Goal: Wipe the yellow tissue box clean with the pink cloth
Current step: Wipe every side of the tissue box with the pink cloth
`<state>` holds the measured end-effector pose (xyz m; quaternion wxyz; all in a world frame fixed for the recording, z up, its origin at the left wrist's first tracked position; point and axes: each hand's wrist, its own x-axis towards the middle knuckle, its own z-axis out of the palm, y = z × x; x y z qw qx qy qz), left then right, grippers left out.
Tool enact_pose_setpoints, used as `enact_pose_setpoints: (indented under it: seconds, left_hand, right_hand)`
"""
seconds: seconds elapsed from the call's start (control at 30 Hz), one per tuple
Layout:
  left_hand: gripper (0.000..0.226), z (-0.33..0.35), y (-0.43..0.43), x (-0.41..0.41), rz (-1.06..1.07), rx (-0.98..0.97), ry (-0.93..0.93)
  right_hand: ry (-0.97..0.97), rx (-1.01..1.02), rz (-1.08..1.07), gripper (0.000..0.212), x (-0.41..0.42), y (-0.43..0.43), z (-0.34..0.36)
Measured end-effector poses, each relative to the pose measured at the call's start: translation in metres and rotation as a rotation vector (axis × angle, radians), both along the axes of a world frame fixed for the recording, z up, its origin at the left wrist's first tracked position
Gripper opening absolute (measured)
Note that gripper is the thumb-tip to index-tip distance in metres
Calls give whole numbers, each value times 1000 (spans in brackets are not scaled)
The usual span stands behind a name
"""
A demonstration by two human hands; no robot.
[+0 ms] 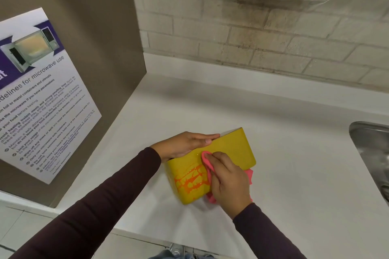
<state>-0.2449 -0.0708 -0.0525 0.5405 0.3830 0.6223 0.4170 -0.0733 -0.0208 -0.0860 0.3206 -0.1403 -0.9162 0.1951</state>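
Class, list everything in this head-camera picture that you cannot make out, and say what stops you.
Pink cloth: head view, mostly covered by the right hand.
Yellow tissue box: head view, upper left edge covered by the left hand.
Sink: head view, cut off by the right edge.
Poster: head view, heading cut by the left edge, bottom lines too small.

Tissue box [231,146] on counter [294,153], sink [363,132] right, poster [42,94] left.
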Motion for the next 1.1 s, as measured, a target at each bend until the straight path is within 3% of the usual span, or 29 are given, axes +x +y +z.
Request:
enact_pose_setpoints:
  seconds: [0.23, 0.37, 0.53, 0.7, 0.97, 1.1]
  left_hand:
    - [39, 1, -1, 4, 39, 30, 27]
    - [39, 2, -2, 5, 65, 49, -16]
    - [35, 3, -4, 5, 42, 3, -119]
    - [33, 3, -3, 4, 82, -7, -155]
    - [33, 6, -6, 5, 54, -20, -133]
    - [34, 6, -7, 5, 55, -16, -116]
  right_hand:
    - [101, -159, -198, 36, -10, 9, 2]
    - [95, -198, -142, 37, -14, -2, 0]
    - [0, -48, 45, 37, 6, 5, -5]
    - [80, -137, -123, 37, 0, 7, -4]
    - [2, -88, 58, 36, 4, -4, -3]
    - [59, -173, -68, 37, 9, 10, -4]
